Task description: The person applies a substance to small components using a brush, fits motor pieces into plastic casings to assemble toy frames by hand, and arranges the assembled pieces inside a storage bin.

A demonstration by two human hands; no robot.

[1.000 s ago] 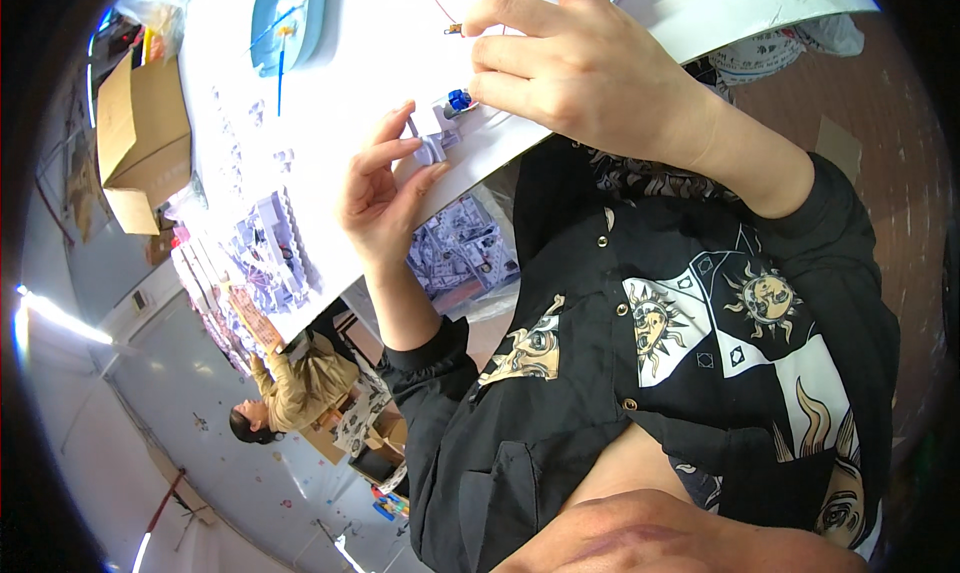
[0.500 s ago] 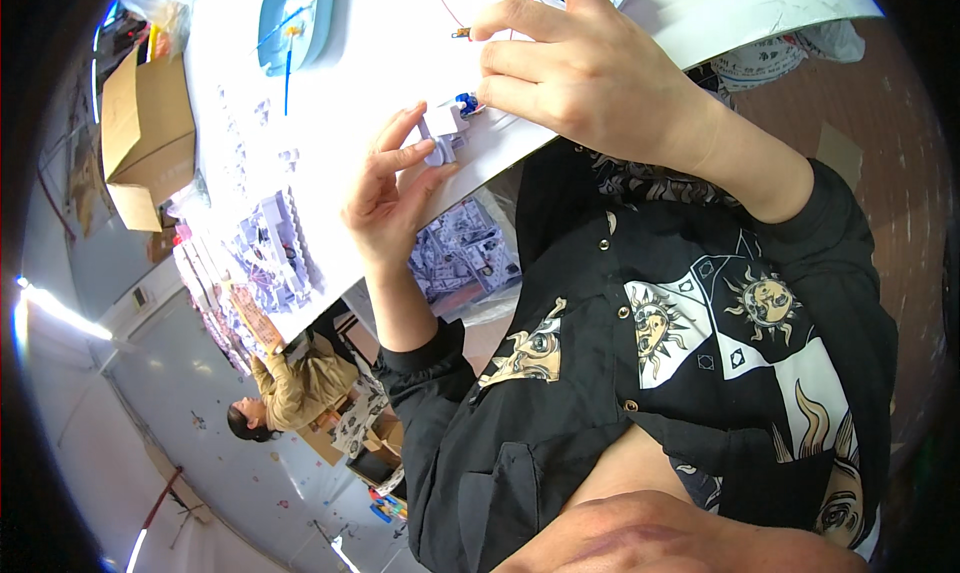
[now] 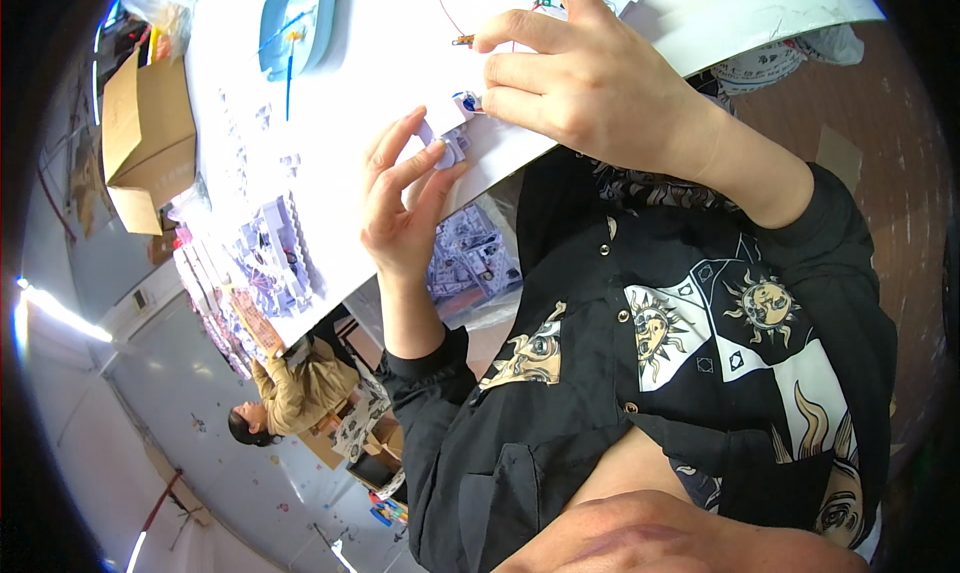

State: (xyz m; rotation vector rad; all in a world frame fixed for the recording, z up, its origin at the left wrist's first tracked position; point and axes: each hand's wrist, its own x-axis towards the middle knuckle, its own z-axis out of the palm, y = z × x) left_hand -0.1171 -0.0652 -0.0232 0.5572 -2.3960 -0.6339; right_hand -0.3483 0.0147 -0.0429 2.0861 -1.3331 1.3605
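My left hand (image 3: 398,201) pinched the grey part (image 3: 452,154) between thumb and fingers, the blue piece (image 3: 468,102) sat by my right hand's (image 3: 590,85) curled fingertips, whose grip I couldn't tell, and I judged bracing the part and touching lightly best.

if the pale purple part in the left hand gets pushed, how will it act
The pale purple part looks stiff, probably moulded plastic, given its clean edges. It is likely light, as fingertips of the left hand seem enough to steady it. Its blocky shape suggests sliding rather than rolling.
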